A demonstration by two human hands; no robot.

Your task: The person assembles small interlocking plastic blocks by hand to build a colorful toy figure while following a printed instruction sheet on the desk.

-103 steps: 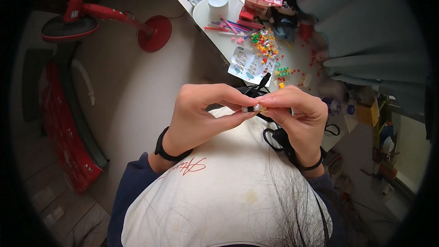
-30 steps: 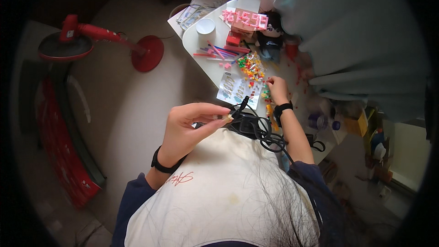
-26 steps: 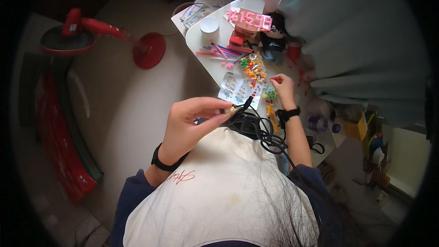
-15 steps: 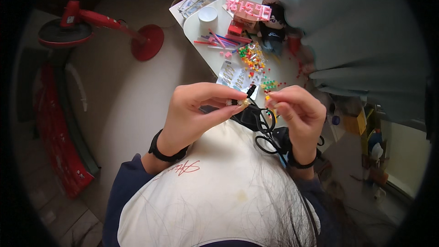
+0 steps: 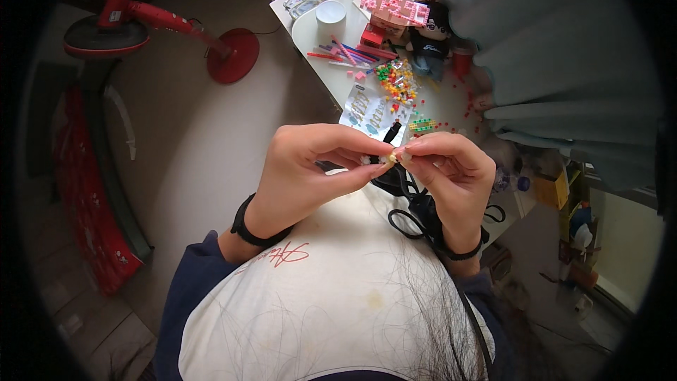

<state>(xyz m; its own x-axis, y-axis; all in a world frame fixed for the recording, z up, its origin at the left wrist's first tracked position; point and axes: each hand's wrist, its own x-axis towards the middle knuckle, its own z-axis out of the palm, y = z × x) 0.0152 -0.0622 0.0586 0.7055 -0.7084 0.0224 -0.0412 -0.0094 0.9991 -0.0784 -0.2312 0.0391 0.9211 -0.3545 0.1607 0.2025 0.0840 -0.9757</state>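
Note:
Between the thumb and fingers of my left hand (image 5: 303, 169) is a small piece of white, black and yellowish beads (image 5: 374, 160). My right hand (image 5: 455, 173) is pinched closed against the piece's right end, fingertips meeting those of the left. Whatever the right fingertips hold is too small to make out. Just beyond my hands, a printed sheet (image 5: 360, 114) and a green and yellow bead piece (image 5: 422, 125) lie on the white table (image 5: 310, 32). A heap of mixed coloured beads (image 5: 400, 85) sits behind them.
Coloured sticks (image 5: 345, 54), a white cup (image 5: 330, 15), a pink beaded sign (image 5: 395, 8) and a doll (image 5: 428, 46) stand or lie farther back. A black cable (image 5: 405, 224) hangs below my hands. A red fan (image 5: 233, 56) stands left, a curtain (image 5: 557, 63) right.
My right hand has moved left, and its fingertips now touch the bead piece in my left hand. The view has shifted slightly.

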